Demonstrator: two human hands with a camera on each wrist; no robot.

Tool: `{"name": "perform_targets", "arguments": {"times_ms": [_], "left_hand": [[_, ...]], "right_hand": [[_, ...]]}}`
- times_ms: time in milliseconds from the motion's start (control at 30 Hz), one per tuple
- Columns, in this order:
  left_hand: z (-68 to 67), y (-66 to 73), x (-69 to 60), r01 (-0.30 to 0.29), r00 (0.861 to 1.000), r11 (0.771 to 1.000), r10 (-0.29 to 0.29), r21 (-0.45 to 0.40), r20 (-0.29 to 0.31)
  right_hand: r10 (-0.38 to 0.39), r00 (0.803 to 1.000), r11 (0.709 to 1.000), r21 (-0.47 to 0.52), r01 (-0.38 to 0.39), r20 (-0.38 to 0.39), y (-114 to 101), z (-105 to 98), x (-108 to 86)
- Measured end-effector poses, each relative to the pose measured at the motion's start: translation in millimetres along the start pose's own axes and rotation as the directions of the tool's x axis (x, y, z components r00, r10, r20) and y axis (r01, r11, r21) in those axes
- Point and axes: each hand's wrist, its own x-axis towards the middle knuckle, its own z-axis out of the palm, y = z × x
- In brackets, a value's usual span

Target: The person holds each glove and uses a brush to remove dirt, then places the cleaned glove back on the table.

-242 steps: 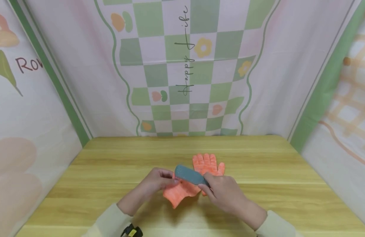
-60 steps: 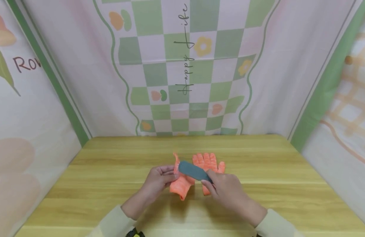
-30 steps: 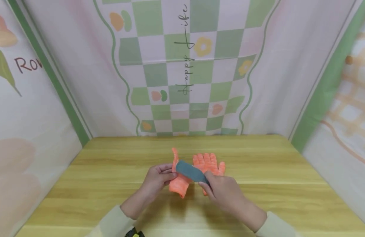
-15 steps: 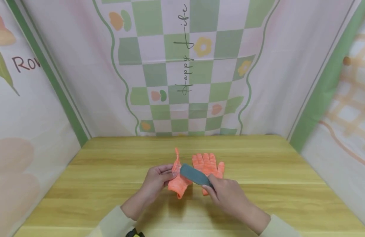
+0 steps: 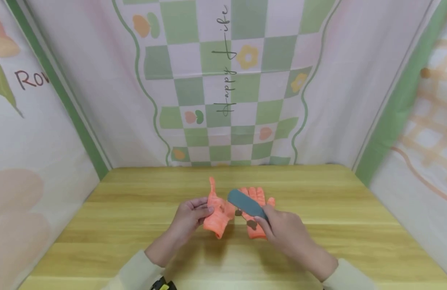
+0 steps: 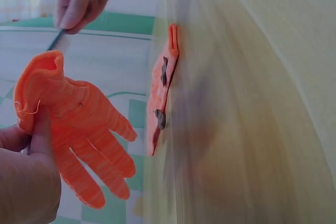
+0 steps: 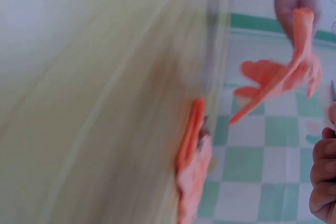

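My left hand pinches an orange knit glove near its cuff and holds it above the table; in the left wrist view that glove hangs with its fingers spread and a small dark spot on it. My right hand grips a flat blue-grey tool, apart from the held glove. Beneath the tool a second orange glove lies on the table, with dark brown patches on it. Seen from the right wrist, my right hand has its fingers curled round the handle.
The wooden table reaches back to a hanging green-and-white checked cloth. Printed curtains stand at the left and right sides. A black and yellow object shows at the bottom edge, by the left sleeve.
The tool has moved right, away from the held glove and over the lying one. The held glove has turned and shows more of its surface. Dark patches now show on the lying glove.
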Motion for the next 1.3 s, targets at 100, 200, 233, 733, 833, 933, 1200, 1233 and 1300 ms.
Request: {"name": "perform_targets", "arguments": {"times_ms": [100,200,233,733,833,933,1200,1233,1300], "left_hand": [[1.7,-2.1,0.1,0.004,1.000,1.000,-0.004,0.007,0.016],[4.0,-2.4,-0.6,0.005,0.999,1.000,-0.005,0.006,0.036],[4.5,-2.6,-0.8,0.004,0.999,1.000,-0.004,0.006,0.043],[6.9,-4.4,-1.4,0.003,1.000,1.000,-0.003,0.011,0.014],[6.9,-4.3,-1.3,0.004,1.000,1.000,-0.004,0.013,0.006],[6.5,-4.7,-1.5,0.009,1.000,1.000,-0.009,0.009,0.001],[6.3,-3.6,-3.0,0.008,1.000,1.000,-0.008,-0.002,0.000],[5.9,-2.6,-3.3,0.008,1.000,1.000,-0.008,-0.009,-0.002],[4.3,0.4,-4.2,0.004,1.000,1.000,-0.004,-0.020,-0.013]], "right_hand": [[-0.015,1.000,1.000,0.026,0.014,0.011,-10,1,7.8],[-0.030,0.999,0.999,0.032,0.029,0.032,-16,5,10.3],[-0.034,0.999,0.999,0.033,0.032,0.039,-17,6,10.4],[0.000,0.996,0.999,0.054,-0.005,0.084,-11,15,3.2],[-0.001,0.996,0.998,0.064,-0.005,0.084,-9,15,1.9],[-0.015,0.997,0.998,0.060,0.011,0.073,-6,16,0.8],[0.007,0.995,0.998,0.068,-0.014,0.099,1,17,-4.1],[0.014,0.994,0.998,0.059,-0.020,0.105,3,16,-4.9],[0.031,0.993,0.999,0.023,-0.034,0.112,8,14,-7.0]]}}
